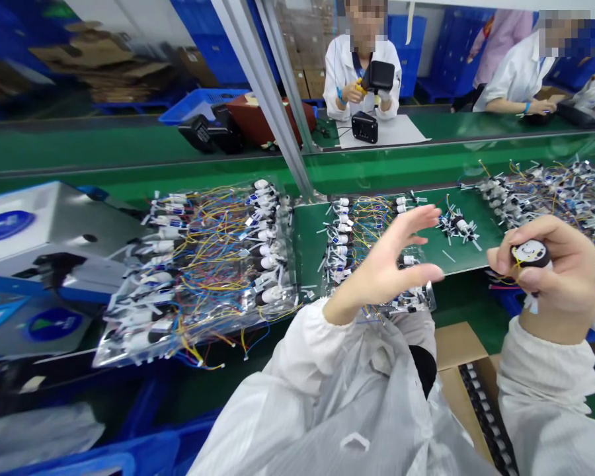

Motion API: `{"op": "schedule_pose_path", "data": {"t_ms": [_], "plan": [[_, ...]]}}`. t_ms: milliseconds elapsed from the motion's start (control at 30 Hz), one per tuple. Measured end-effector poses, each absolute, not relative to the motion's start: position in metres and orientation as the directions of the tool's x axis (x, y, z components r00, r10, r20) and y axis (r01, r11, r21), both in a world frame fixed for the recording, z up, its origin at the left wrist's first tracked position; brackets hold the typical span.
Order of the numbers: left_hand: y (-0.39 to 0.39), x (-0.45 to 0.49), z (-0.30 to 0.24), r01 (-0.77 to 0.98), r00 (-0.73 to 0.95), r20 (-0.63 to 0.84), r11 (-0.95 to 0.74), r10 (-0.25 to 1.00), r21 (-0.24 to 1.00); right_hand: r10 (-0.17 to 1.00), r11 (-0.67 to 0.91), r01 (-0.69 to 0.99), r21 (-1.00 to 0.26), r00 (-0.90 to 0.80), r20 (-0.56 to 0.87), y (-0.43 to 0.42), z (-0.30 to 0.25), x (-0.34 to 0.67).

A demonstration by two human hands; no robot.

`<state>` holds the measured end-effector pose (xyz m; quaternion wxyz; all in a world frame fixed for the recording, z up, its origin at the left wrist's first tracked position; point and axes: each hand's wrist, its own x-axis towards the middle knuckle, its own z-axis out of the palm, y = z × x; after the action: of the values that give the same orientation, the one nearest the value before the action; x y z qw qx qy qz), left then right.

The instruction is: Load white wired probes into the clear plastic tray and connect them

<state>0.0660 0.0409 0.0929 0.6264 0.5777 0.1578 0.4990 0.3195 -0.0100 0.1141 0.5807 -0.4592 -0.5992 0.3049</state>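
Note:
My right hand [565,284], at the right, is closed around a small round black-and-white part [530,252]. Its flat end faces up, a yellow wire shows beside it, and a white strip hangs below. Fingers spread and holding nothing, my left hand [394,254] is raised above the bench. Under and behind it lies a bundle of white-and-black wired parts [342,238] on clear plastic. Between my hands, farther back, a small cluster of white strips and parts [459,226] rests on the green bench top.
A larger layer of wired parts [213,244] covers the bench at left, beside a grey-and-blue machine [79,231]. More wired parts [565,192] lie at right. A metal post [262,86] rises ahead. Below is an open cardboard box [456,347]. Co-workers sit across the line.

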Motion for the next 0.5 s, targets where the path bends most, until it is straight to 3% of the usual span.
{"op": "schedule_pose_path", "data": {"t_ms": [67, 167, 267, 367, 433, 500], "plan": [[0.040, 0.084, 0.098, -0.380, 0.557, 0.437, -0.251, 0.706, 0.890, 0.873, 0.486, 0.157, -0.859, -0.045, 0.486, -0.014, 0.128, 0.298], [0.040, 0.094, 0.088, -0.240, 0.661, 0.459, -0.412, 0.594, 0.879, 0.831, 0.555, 0.208, -0.805, -0.112, 0.544, -0.025, 0.143, 0.277], [0.033, 0.080, 0.065, 0.045, 0.633, 0.383, -0.526, 0.673, 0.849, 0.803, 0.589, 0.269, -0.762, -0.092, 0.588, -0.036, 0.149, 0.278], [0.016, 0.044, 0.051, 0.329, 0.501, 0.307, -0.506, 0.809, 0.797, 0.764, 0.575, 0.334, -0.747, 0.109, 0.636, -0.038, 0.143, 0.306], [0.004, 0.018, 0.050, 0.372, 0.472, 0.294, -0.490, 0.831, 0.788, 0.770, 0.497, 0.428, -0.755, 0.183, 0.611, -0.030, 0.135, 0.336], [-0.005, -0.006, 0.050, 0.327, 0.471, 0.296, -0.476, 0.831, 0.816, 0.866, 0.392, 0.459, -0.797, 0.107, 0.488, -0.015, 0.123, 0.367]]}}
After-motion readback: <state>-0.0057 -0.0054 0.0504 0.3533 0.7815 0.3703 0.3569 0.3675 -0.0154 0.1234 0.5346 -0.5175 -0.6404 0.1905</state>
